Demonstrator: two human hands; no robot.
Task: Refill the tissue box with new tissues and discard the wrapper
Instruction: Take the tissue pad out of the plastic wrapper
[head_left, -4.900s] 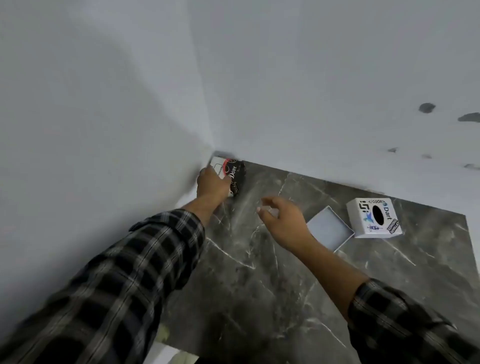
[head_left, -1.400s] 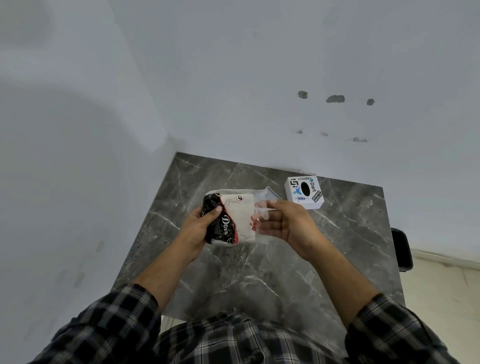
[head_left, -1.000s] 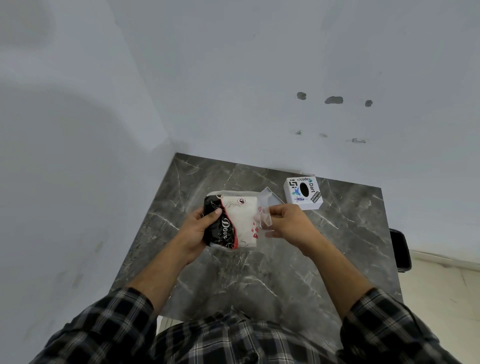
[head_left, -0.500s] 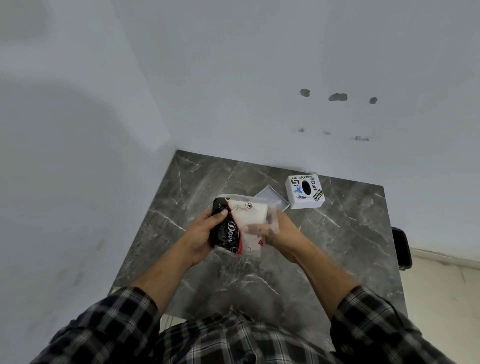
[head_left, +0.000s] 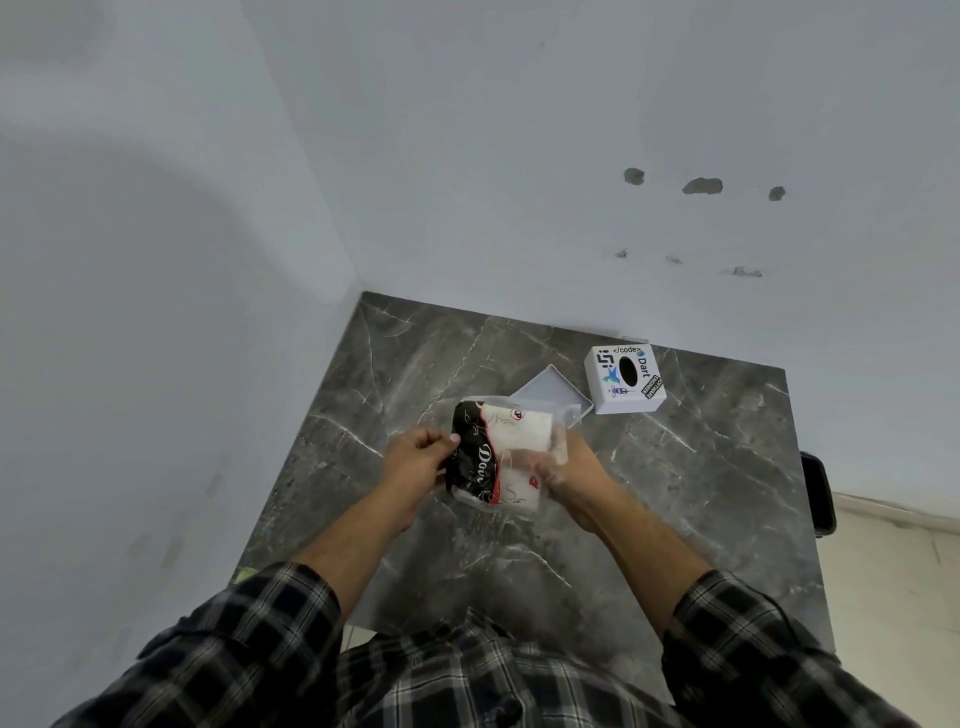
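The left hand (head_left: 415, 460) grips the black printed end of the tissue pack (head_left: 501, 457), while the right hand (head_left: 569, 467) closes on its clear wrapper end, holding the pack between them above the grey marble table (head_left: 675, 493). Just beyond the pack lies the box lid (head_left: 550, 397), and to its right the white tissue box (head_left: 625, 379) stands near the wall (head_left: 519, 156)

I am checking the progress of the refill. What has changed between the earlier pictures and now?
The tissue pack was taken from the table's far left corner by the left hand and brought to the middle, above the table. The right hand now grips its clear wrapper end. The tissue box and its tray stayed put.
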